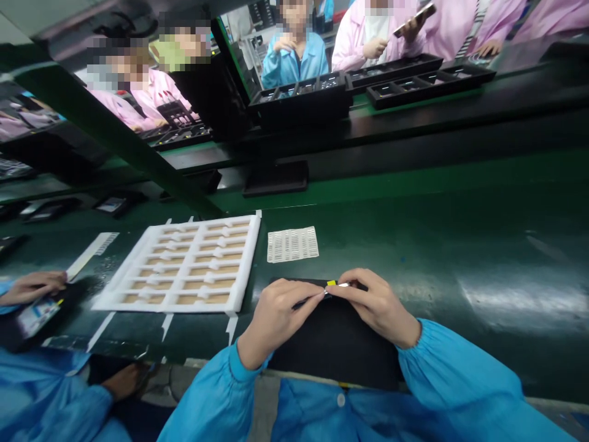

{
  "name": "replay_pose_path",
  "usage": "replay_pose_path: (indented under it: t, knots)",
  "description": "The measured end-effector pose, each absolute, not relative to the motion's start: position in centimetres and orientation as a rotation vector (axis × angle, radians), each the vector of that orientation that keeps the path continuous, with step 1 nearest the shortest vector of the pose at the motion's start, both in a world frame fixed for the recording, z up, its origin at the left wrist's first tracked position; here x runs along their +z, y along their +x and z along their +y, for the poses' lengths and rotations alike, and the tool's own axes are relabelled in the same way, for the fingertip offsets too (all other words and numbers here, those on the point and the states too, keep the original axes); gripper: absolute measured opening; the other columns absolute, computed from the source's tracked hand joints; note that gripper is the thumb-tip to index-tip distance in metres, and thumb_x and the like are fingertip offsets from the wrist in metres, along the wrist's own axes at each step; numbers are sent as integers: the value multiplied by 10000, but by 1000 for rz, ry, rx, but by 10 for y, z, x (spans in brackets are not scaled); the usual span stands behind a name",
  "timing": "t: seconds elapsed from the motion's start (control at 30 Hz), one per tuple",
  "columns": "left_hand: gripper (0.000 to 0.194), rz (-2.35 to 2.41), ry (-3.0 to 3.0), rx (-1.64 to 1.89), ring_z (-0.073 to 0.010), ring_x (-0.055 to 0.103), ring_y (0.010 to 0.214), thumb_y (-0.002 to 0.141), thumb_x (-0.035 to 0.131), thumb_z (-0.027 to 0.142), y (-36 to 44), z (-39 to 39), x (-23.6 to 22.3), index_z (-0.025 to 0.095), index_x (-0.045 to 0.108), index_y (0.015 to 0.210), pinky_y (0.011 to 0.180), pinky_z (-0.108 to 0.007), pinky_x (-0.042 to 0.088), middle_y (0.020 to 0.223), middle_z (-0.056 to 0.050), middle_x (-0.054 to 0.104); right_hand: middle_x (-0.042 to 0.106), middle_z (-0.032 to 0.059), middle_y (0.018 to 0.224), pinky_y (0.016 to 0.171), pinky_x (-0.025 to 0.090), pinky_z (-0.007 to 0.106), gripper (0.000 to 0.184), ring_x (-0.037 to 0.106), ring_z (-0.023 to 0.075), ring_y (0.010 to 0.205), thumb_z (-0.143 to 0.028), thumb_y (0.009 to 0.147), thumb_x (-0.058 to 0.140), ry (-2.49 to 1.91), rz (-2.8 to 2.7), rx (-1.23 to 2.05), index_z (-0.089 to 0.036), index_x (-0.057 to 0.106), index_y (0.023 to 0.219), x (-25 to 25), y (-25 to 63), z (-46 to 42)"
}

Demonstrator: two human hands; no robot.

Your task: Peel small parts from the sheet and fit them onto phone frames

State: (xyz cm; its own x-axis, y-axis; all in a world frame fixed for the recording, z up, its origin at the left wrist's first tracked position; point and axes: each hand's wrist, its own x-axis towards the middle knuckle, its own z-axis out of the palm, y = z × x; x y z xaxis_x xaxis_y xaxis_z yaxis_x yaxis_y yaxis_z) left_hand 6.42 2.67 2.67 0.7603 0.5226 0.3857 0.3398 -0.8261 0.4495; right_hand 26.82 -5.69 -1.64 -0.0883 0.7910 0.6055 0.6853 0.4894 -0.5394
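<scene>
My left hand (pixel 288 307) and my right hand (pixel 375 301) meet over a black mat (pixel 334 344) at the table's near edge. Between their fingertips is a small part with a silvery edge, mostly covered by the fingers; its kind does not show. A little yellow tab (pixel 331 283) sticks up beside it. Both hands are closed, thumbs and forefingers pinched together. Just beyond them lies a sheet of small labels (pixel 292 244) printed in rows.
A white foam tray (pixel 254 258) with slotted compartments stands on the left, taped to the green tabletop (pixel 442 245). A co-worker's hand (pixel 39 287) rests at far left. Black bins (pixel 301 105) line the raised shelf, with people behind. A green post (pixel 119 144) slants across the left.
</scene>
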Motion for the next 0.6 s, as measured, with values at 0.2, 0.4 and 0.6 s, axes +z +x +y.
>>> replay_pose_path:
  t: [0.2,0.4,0.6]
  knots:
    - [122,679,2689,864,-131,731,882,941,621,193,59,14,21,203,682,1047,752,-257,507,1020,4,766,674,82,975,698,511,279,400,613,150,806,-62,972,423,-1226,-1898,-3,-262,696,1184,-13,270,-60]
    - [232,663,2768,982,-126,720,964,989,493,110,53,3,10,194,656,1131,735,-261,502,1110,-16,745,675,90,1023,715,487,309,424,624,173,850,-63,969,438,-1221,-1918,-7,-282,650,1264,-22,269,-63]
    - [240,695,2780,980,-118,717,941,998,469,117,52,3,6,186,657,1132,712,-269,486,1125,-7,740,662,108,1107,731,469,332,514,624,189,870,-40,964,424,-1225,-1966,-31,-297,544,1393,-30,270,-67]
